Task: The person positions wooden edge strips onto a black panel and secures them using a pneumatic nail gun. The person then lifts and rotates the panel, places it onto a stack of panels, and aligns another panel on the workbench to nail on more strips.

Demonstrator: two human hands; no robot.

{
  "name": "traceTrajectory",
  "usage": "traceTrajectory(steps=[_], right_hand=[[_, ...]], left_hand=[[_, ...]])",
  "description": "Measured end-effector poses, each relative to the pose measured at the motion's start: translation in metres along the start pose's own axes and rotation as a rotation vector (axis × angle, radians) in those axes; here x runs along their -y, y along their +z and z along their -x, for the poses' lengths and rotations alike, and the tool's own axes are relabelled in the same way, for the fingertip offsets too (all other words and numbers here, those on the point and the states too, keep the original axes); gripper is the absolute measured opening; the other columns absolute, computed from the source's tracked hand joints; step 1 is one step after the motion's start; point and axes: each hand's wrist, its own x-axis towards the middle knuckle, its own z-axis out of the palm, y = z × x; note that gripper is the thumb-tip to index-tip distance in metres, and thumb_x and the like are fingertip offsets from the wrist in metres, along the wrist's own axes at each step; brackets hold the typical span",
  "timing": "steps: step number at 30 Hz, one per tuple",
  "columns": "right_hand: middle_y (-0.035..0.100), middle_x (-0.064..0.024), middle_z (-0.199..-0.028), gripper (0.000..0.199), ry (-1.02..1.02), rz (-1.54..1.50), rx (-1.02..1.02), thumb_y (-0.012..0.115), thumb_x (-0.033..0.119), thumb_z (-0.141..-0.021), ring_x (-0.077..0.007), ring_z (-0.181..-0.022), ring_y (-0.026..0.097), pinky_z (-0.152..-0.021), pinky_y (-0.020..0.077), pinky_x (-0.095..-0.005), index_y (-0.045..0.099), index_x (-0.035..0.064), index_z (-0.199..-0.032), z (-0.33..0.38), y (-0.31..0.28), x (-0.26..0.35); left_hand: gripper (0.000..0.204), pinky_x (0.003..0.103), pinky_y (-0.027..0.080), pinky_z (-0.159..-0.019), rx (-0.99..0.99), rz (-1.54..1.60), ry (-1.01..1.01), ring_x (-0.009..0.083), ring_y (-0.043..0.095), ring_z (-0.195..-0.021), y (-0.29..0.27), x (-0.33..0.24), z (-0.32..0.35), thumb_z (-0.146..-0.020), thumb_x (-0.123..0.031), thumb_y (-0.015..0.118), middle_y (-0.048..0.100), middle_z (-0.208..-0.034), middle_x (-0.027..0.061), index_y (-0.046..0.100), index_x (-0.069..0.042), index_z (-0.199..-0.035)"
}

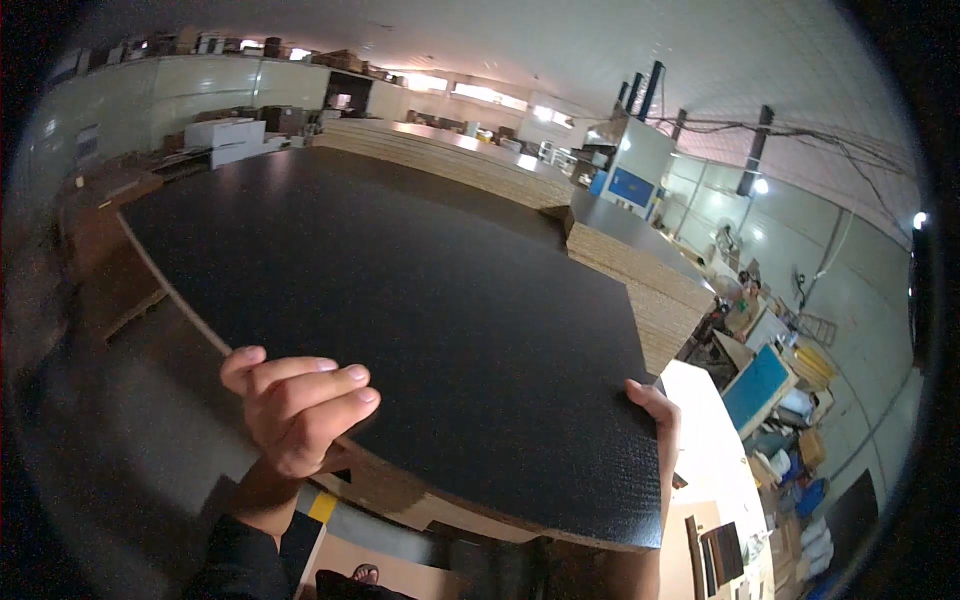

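Note:
A large dark-faced board (430, 310) with a pale chipboard edge spreads out in front of me and fills the middle of the view. At its near left edge my left hand (300, 405) is closed, the curled fingers lying over the top face and the palm against the rim. My right hand (657, 412) grips the right edge, its thumb on the top face and its other fingers hidden at the side or beneath. The far part of the board lies close to stacked boards.
Stacks of chipboard (640, 285) rise at the right, and a longer stack (450, 165) lies behind. A white and blue machine (633, 180) stands beyond. At the lower right is a bright white surface (710, 430); clutter and a blue panel (757, 390) line the right wall.

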Motion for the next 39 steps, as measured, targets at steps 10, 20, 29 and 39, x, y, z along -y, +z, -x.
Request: traceTrajectory(steps=[10, 20, 29, 39], right_hand=[[0.065, -0.0140, -0.092, 0.024, 0.199, -0.477, -0.235, 0.064, 0.017, -0.082, -0.0203, -0.092, 0.063, -0.083, 0.0529, -0.0329, 0.065, -0.0031, -0.094, 0.052, -0.093, 0.005], [0.067, -0.0157, -0.094, 0.033, 0.208, -0.367, -0.422, 0.062, 0.022, -0.076, -0.0231, -0.091, 0.064, -0.085, 0.0517, -0.0346, 0.065, -0.0054, -0.095, 0.169, -0.197, 0.009], [0.069, -0.0086, -0.099, 0.047, 0.808, -0.091, -0.563, 0.068, 0.044, -0.086, -0.0191, -0.089, 0.062, -0.083, 0.0481, -0.0324, 0.067, 0.0030, -0.110, 0.355, -0.322, -0.102], [0.066, -0.0012, -0.091, 0.030, 0.797, -0.066, -1.366, 0.067, 0.033, -0.092, -0.0138, -0.082, 0.059, -0.075, 0.0466, -0.0296, 0.068, 0.0031, -0.092, 0.616, -0.325, -0.105]], left_hand=[[0.104, 0.052, 0.018, -0.117, -0.778, 0.234, -0.621, 0.0372, 0.019, -0.147, -0.001, 0.008, -0.003, -0.087, -0.071, 0.051, 0.015, -0.158, 0.0240, 0.013, 0.000, -0.152], [0.042, 0.037, 0.048, -0.086, -0.316, 1.221, -1.625, 0.0246, 0.062, -0.087, 0.056, 0.062, 0.052, -0.083, -0.044, 0.069, 0.065, -0.092, 0.0100, 0.065, -0.004, -0.092], [0.058, 0.049, 0.052, -0.085, 0.163, 1.742, -1.880, 0.0349, 0.059, -0.104, 0.007, -0.096, 0.100, -0.081, -0.035, 0.062, 0.060, -0.121, 0.0161, 0.055, -0.001, -0.128], [0.074, 0.046, 0.039, -0.104, 0.858, 1.675, -1.824, 0.0324, 0.050, -0.119, -0.020, -0.319, 0.068, -0.067, -0.035, 0.061, 0.054, -0.133, 0.0124, 0.053, -0.007, -0.134]])
